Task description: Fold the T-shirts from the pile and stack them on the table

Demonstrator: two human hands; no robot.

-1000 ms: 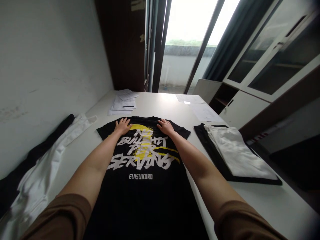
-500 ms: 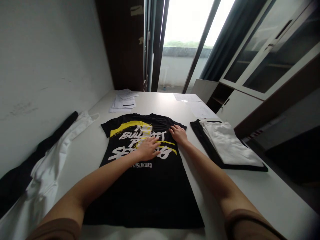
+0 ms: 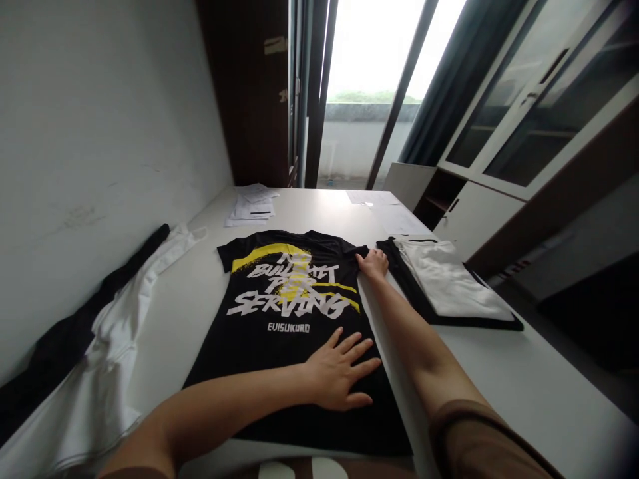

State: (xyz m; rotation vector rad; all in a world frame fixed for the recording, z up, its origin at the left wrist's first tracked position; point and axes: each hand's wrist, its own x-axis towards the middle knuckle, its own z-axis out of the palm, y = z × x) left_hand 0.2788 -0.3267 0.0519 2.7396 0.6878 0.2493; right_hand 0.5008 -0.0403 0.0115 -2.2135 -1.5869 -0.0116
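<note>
A black T-shirt (image 3: 234, 359) with white lettering and yellow streaks lies spread flat, its collar end away from me. My left hand (image 3: 342, 371) rests open on the lower right of the shirt, palm down with fingers spread. At the sleeve on the right, my right hand (image 3: 373, 263) has its fingers curled over the fabric edge, pinching it. Just beyond that hand sits a folded stack with a white garment (image 3: 452, 279) on top of a black garment (image 3: 417, 299).
The white table (image 3: 319, 206) carries loose papers (image 3: 252, 205) at the far left and paper sheets (image 3: 399, 218) at the far right. White clothing (image 3: 120, 332) and black clothing (image 3: 74, 316) lie along the wall on the left. A glass-door cabinet (image 3: 529, 113) stands at right.
My left hand has slid from the lettering down toward the lower right of the shirt. My right hand has shifted slightly outward and closed on the sleeve edge.
</note>
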